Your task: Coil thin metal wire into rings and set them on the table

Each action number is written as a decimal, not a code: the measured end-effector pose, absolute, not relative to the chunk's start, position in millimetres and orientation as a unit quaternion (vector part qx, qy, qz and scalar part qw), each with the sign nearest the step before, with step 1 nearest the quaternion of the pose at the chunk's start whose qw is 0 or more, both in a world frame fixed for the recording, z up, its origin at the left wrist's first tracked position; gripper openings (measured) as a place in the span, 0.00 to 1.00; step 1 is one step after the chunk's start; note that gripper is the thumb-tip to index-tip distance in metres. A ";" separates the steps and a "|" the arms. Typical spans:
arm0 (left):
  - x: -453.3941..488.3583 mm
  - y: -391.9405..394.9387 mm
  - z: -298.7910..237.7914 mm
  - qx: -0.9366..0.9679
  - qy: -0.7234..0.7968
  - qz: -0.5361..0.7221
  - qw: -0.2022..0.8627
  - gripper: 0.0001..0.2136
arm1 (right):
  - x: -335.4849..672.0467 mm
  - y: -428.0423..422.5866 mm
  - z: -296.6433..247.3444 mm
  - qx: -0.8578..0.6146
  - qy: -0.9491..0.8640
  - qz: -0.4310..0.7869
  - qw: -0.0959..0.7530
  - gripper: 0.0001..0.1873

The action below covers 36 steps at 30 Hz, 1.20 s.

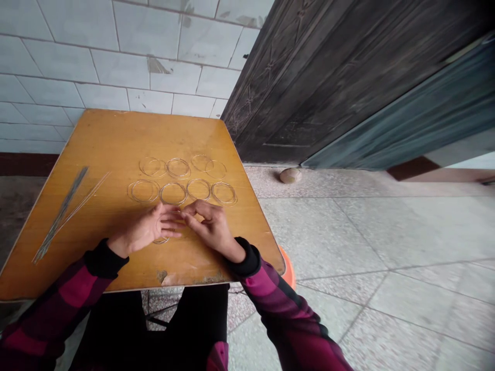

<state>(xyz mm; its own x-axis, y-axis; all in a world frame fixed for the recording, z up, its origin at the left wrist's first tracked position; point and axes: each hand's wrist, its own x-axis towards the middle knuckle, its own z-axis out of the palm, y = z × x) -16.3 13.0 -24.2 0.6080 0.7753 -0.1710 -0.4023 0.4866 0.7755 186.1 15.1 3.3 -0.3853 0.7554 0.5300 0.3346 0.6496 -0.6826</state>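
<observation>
My left hand (141, 229) is turned palm inward, its fingers stretched out and slightly apart, close to the right fingertips. Thumb and forefinger of my right hand (211, 224) are pinched together on a thin wire ring, most of it hidden by the hands. A fine line of wire seems to cross the left palm. Below the left fingers, part of a wire ring (160, 241) shows; I cannot tell whether it lies on the table. Just beyond the hands, thin wire rings form two rows, such as a near ring (173, 202) and a far ring (178, 175).
A bundle of straight wires (64, 214) lies on the left of the wooden table (116, 134), with a few loose wires (91, 193) beside it. Behind stand a tiled wall (127, 67) and a dark door (309, 77). A round object (290, 175) rests on the floor.
</observation>
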 end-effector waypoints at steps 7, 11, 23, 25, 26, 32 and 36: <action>-6.6 8.9 -28.2 0.245 0.153 0.309 0.906 0.34 | 180.8 13.5 -1.9 -0.361 -0.783 0.211 0.460 0.09; -3.4 6.4 -27.9 0.218 0.155 0.326 0.907 0.33 | 178.3 14.0 -5.0 -0.360 -0.811 0.136 0.440 0.11; -2.8 5.5 -29.0 0.226 0.167 0.333 0.900 0.31 | 178.2 13.8 -5.9 -0.334 -0.846 0.037 0.414 0.09; -2.4 5.3 -29.1 0.232 0.168 0.332 0.899 0.30 | 178.4 13.7 -5.8 -0.335 -0.849 0.034 0.408 0.09; -2.2 5.3 -29.3 0.234 0.168 0.333 0.898 0.30 | 178.4 13.6 -5.8 -0.337 -0.850 0.033 0.403 0.09; -3.2 6.8 -30.2 0.244 0.188 0.331 0.892 0.30 | 178.7 14.9 -7.7 -0.347 -0.842 0.053 0.410 0.10; -8.6 7.3 -24.4 0.279 0.258 0.351 0.856 0.26 | 183.3 20.9 -5.8 -0.389 -0.804 0.182 0.412 0.10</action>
